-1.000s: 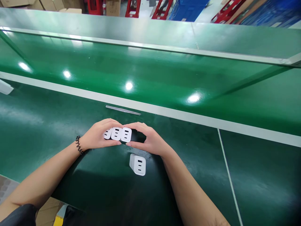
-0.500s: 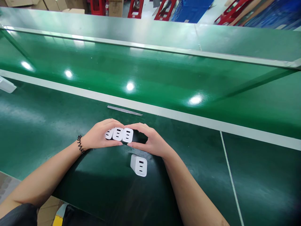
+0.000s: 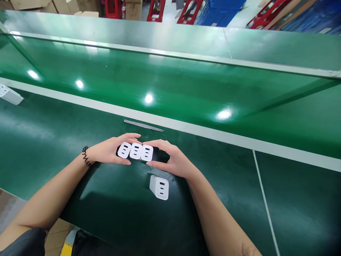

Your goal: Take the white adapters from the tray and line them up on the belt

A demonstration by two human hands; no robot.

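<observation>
Three white chargers with port slots stand side by side in a row: a left charger (image 3: 124, 153), a middle charger (image 3: 136, 155) and a right charger (image 3: 147, 156). My left hand (image 3: 108, 151) is around the left charger, thumb below and fingers above, spread apart; one finger reaches the top edge of the middle charger. My right hand (image 3: 173, 160) pinches the right charger between thumb and fingers. Nearer to me, a separate white charger (image 3: 162, 188) stands on the green work surface, its ports facing up.
Metal tweezers (image 3: 144, 125) lie beyond my hands, by the white strip (image 3: 186, 127). More white chargers (image 3: 10, 95) sit at the far left edge. Behind the bench are red stools (image 3: 156, 10), a blue crate (image 3: 220, 12) and cardboard boxes (image 3: 133, 10).
My left hand has loosened and shifted left, its fingers spreading, so the left charger shows fully. My right hand keeps its pinch on the right charger. The view has shifted slightly.
</observation>
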